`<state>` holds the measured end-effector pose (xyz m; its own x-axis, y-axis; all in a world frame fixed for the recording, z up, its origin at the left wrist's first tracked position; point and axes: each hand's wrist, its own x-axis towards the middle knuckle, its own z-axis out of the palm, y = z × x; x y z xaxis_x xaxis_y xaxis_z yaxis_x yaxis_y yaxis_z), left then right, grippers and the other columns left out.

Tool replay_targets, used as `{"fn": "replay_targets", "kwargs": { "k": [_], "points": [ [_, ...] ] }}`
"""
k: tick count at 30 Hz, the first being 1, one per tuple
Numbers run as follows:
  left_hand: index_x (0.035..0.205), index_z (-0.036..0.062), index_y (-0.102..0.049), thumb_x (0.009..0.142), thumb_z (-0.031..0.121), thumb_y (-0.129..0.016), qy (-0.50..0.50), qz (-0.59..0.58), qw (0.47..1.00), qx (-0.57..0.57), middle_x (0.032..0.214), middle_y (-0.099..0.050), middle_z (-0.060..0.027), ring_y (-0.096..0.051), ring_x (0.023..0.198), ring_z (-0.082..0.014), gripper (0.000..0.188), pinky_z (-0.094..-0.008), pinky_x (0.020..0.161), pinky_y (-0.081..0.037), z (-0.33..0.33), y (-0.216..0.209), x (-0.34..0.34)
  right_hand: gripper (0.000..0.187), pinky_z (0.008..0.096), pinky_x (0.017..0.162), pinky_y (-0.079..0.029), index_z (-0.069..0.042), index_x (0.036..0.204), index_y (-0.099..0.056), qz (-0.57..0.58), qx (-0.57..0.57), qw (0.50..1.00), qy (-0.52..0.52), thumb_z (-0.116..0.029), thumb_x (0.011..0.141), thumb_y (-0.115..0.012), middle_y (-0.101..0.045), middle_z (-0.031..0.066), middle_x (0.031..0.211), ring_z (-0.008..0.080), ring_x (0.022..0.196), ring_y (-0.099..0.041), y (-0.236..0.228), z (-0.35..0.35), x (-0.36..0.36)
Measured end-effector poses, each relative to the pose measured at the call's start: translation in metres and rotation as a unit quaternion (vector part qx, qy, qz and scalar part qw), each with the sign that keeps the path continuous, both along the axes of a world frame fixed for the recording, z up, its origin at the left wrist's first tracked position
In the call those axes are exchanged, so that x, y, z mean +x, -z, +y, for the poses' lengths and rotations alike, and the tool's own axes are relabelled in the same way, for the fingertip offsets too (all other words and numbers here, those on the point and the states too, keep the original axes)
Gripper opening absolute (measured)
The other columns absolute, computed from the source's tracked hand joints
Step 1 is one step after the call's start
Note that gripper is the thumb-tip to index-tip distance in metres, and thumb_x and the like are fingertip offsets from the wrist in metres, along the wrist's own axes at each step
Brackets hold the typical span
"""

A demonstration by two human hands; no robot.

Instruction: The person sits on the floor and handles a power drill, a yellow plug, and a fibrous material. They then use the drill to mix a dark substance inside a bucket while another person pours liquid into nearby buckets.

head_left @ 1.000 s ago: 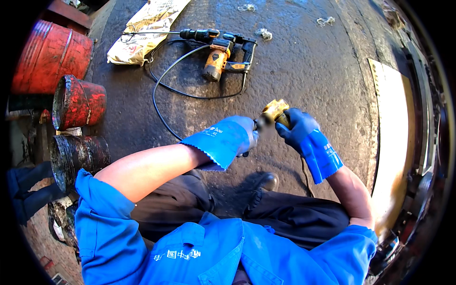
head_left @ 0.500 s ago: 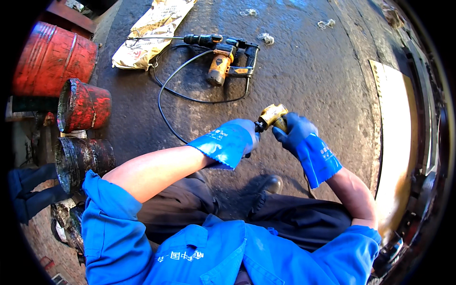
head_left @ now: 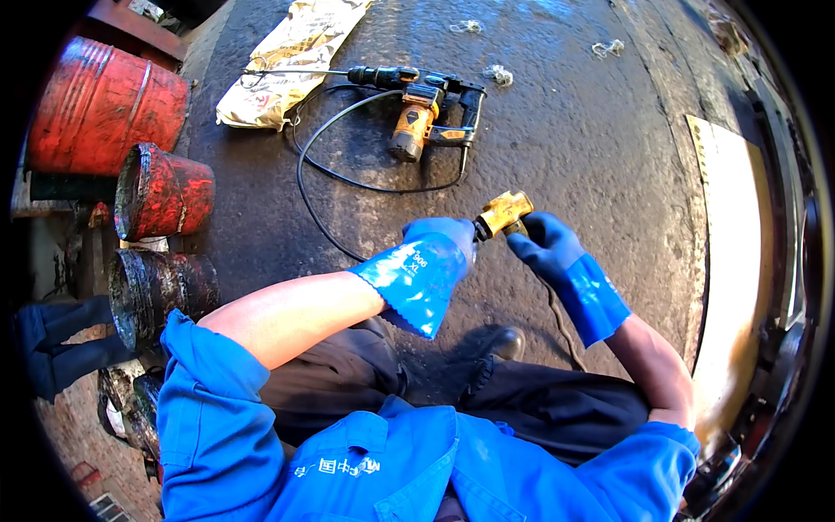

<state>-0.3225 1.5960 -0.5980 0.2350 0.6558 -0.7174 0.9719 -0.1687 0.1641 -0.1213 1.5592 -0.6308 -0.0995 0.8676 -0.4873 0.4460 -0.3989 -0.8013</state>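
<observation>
In blue rubber gloves, both my hands meet over the floor in front of my legs. My left hand [head_left: 444, 239] is closed around a black plug [head_left: 481, 228], whose end sticks out of the fingers and touches a yellow cable socket [head_left: 506, 211]. My right hand [head_left: 552, 242] pinches the socket's lower right end between thumb and fingers. From below that hand a brownish cord [head_left: 559, 317] runs down to my legs. The black cable [head_left: 306, 187] of an orange and black rotary hammer drill [head_left: 422, 117] loops round and disappears beneath my left glove. Whether plug and socket are fully joined is hidden.
The drill lies farther off, its long bit over a white and yellow sack [head_left: 291, 65]. Left stand a red drum [head_left: 109, 109], a red bucket [head_left: 178, 193] and a dark, stained bucket [head_left: 165, 287]. A pale board [head_left: 731, 252] lies at the right. Wire scraps [head_left: 497, 76] dot the floor.
The whole view has shifted slightly to the right. My right hand has turned and sunk a little at the socket, and more of the brownish cord shows below it.
</observation>
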Motion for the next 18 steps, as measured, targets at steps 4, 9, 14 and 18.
{"fn": "replay_targets", "kwargs": {
  "k": [4,9,14,18],
  "points": [
    [0.113,0.0093,-0.067,0.095,0.036,-0.055,0.018,-0.006,1.0,0.012,0.103,-0.073,-0.0172,-0.07,0.097,-0.0357,0.035,-0.0476,0.081,-0.055,0.001,-0.002,-0.001,0.039,0.0302,0.071,-0.054,-0.002,0.121,-0.063,0.138,-0.078,0.987,0.011,-0.03,0.095,-0.066,-0.066,0.0068,0.097,0.0152,0.08,-0.064,0.02,0.012,0.018],
    [0.115,0.0085,-0.065,0.096,0.033,-0.054,0.016,-0.011,1.0,-0.004,0.1,-0.073,-0.0176,-0.071,0.095,-0.036,0.033,-0.0479,0.079,-0.055,0.002,-0.017,0.0,0.042,0.0313,0.072,-0.055,-0.007,0.122,-0.062,0.18,-0.138,0.974,-0.02,-0.041,0.097,-0.06,-0.066,0.0058,0.095,0.0169,0.082,-0.065,0.001,0.018,0.02],
    [0.115,0.0081,-0.064,0.096,0.033,-0.053,0.059,-0.01,0.998,0.023,0.1,-0.073,-0.0158,-0.072,0.094,-0.0344,0.034,-0.0477,0.079,-0.055,-0.004,-0.019,0.011,0.052,0.0333,0.074,-0.056,-0.007,0.121,-0.061,0.316,-0.193,0.929,0.009,-0.053,0.096,-0.057,-0.067,0.0064,0.098,0.0166,0.083,-0.065,0.027,0.016,0.036],
    [0.115,0.0097,-0.066,0.096,0.032,-0.052,0.062,-0.003,0.998,0.031,0.1,-0.074,-0.0152,-0.072,0.094,-0.034,0.032,-0.0473,0.081,-0.055,-0.007,-0.02,0.009,0.059,0.0344,0.076,-0.056,-0.007,0.121,-0.061,0.277,-0.167,0.946,0.022,-0.058,0.092,-0.061,-0.068,0.0071,0.101,0.0176,0.085,-0.066,0.009,0.017,0.018]
  ]
}}
